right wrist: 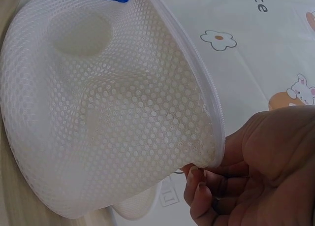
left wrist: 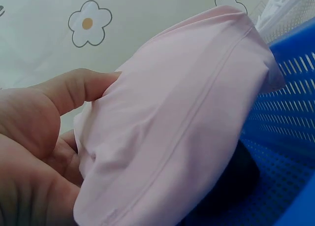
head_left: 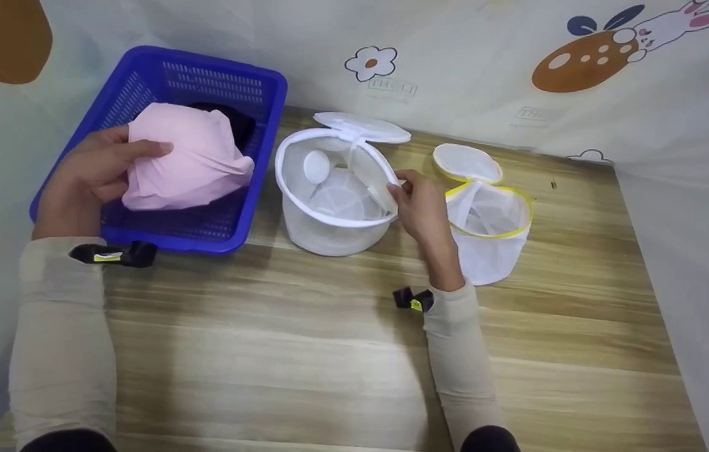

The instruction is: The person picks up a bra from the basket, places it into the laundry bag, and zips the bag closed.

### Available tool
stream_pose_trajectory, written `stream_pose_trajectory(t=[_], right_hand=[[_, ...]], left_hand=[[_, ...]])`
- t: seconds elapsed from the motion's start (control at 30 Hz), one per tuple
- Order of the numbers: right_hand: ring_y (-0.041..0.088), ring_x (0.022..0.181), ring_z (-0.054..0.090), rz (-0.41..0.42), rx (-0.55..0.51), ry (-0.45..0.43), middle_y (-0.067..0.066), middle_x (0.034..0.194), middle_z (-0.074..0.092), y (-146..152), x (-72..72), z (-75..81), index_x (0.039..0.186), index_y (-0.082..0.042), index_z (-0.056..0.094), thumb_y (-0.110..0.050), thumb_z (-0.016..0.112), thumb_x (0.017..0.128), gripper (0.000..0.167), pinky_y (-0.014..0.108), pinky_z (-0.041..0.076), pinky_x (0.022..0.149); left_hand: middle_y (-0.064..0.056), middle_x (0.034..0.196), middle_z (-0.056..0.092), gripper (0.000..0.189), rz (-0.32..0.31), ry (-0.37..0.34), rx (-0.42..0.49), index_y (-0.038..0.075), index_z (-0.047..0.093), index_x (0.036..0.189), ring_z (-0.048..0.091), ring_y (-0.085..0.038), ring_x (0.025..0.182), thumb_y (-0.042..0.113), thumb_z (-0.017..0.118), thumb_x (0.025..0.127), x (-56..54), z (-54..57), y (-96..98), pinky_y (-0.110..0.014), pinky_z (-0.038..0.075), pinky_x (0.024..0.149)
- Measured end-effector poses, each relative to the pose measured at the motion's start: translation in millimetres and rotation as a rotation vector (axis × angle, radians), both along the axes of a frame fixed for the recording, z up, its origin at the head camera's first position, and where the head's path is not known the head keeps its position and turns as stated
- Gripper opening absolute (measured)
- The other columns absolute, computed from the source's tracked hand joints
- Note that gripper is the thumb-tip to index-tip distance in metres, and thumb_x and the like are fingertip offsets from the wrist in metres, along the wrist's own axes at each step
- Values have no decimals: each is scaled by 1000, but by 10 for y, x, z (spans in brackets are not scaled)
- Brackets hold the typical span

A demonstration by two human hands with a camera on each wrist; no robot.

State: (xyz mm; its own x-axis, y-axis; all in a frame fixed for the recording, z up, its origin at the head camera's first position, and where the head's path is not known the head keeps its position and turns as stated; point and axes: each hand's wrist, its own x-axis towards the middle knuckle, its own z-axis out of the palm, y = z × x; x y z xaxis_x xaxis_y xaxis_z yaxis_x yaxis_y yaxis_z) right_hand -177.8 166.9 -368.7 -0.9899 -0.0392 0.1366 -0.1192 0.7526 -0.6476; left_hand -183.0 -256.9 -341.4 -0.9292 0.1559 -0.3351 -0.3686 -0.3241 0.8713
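Observation:
My left hand (head_left: 93,166) pinches a piece of pink cloth (head_left: 184,157) between thumb and fingers, above the blue basket (head_left: 277,107). A seam runs down the pink cloth (left wrist: 162,122) in the left wrist view. Under it, a black item (head_left: 241,125), partly hidden, lies inside the basket. To the right stands a white mesh laundry bag (head_left: 329,237), its round lid flap (head_left: 367,127) folded back. My right hand (head_left: 423,207) pinches this bag's zippered rim on the right side. In the right wrist view the fingertips hold the edge of the mesh (right wrist: 142,108).
A smaller white laundry bag with a yellow rim (head_left: 492,257) stands right of my right hand, its lid turned back. All stand on a wood-grain table (head_left: 291,351). A patterned sheet (head_left: 454,56) rises behind and at both sides.

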Motion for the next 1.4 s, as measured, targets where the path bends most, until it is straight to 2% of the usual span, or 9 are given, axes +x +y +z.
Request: stream_pose_trajectory(t=[0.13, 0.43, 0.8, 1.17, 1.4], right_hand=[[21, 67, 51, 4, 4, 21, 12, 75, 60, -2, 4, -2, 113, 3, 67, -8, 65, 90, 25, 31, 41, 62], [22, 70, 53, -7, 12, -1, 12, 78, 61, -5, 0, 0, 114, 3, 66, -9, 64, 91, 26, 33, 43, 65], [21, 69, 52, 2, 8, -3, 11, 76, 60, 5, -3, -8, 114, 2, 66, -9, 65, 91, 26, 32, 42, 63], [20, 68, 56, 13, -8, 8, 13, 79, 65, -26, 9, -28, 114, 3, 66, -8, 64, 91, 26, 30, 46, 63], [21, 72, 56, 2, 4, -8, 14, 82, 64, -16, 4, -18, 115, 3, 66, -9, 64, 91, 26, 33, 46, 66]], left_hand=[[-10, 85, 67, 17, -2, 4, 27, 5, 68, 98, 67, -20, 73, -6, 64, 86, -13, 34, 47, -31, 55, 59], [-10, 87, 66, 17, 11, 9, 14, 4, 67, 98, 67, -21, 73, -6, 67, 84, -31, 98, 164, -31, 55, 60], [-11, 89, 65, 21, -9, 48, -18, 5, 65, 101, 67, -21, 73, -5, 69, 83, -93, 184, 328, -30, 55, 60], [-14, 83, 66, 15, 10, 73, 33, 0, 64, 96, 67, -22, 70, -10, 65, 84, -102, 280, 385, -30, 55, 58], [-15, 84, 65, 21, 26, 105, 37, -1, 63, 99, 68, -23, 69, -10, 68, 81, -94, 388, 470, -31, 55, 58]])
